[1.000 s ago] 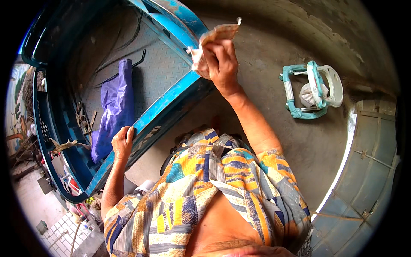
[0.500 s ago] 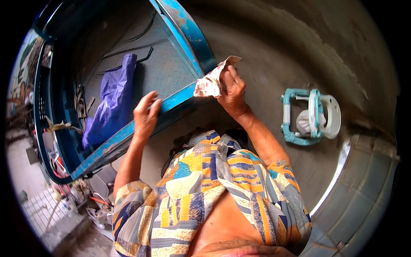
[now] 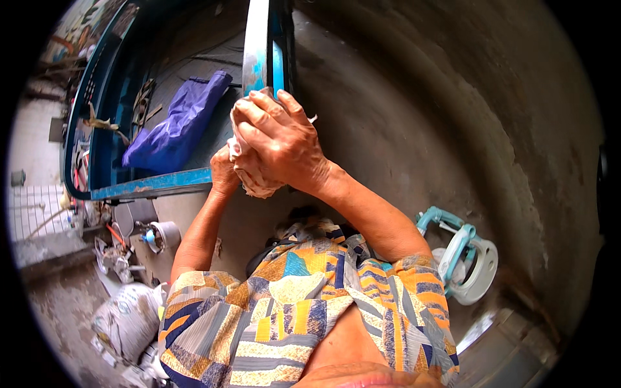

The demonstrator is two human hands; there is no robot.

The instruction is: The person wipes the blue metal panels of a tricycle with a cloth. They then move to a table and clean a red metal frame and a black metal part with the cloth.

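My right hand (image 3: 281, 139) presses a crumpled whitish cloth with reddish marks (image 3: 257, 181) over the corner of a blue metal cart frame, its fingers bent round the cloth. Just beside it, my left hand (image 3: 224, 171) is closed at the end of the blue side rail (image 3: 155, 184); its fingertips are partly hidden behind the cloth and the right hand. From the covered corner, a worn blue upright bar (image 3: 257, 48) runs away from me. A purple plastic sheet (image 3: 178, 126) lies bunched on the cart bed.
A light blue and white child's seat frame (image 3: 462, 265) stands on the floor to the right. At the lower left are a stuffed white sack (image 3: 132, 317) and a small white bucket (image 3: 165, 236). A concrete wall (image 3: 491, 97) curves along the right.
My right hand and the cloth have moved left and nearer to me, spreading over the frame's corner. The left hand has come to the rail beside them. The view has turned.
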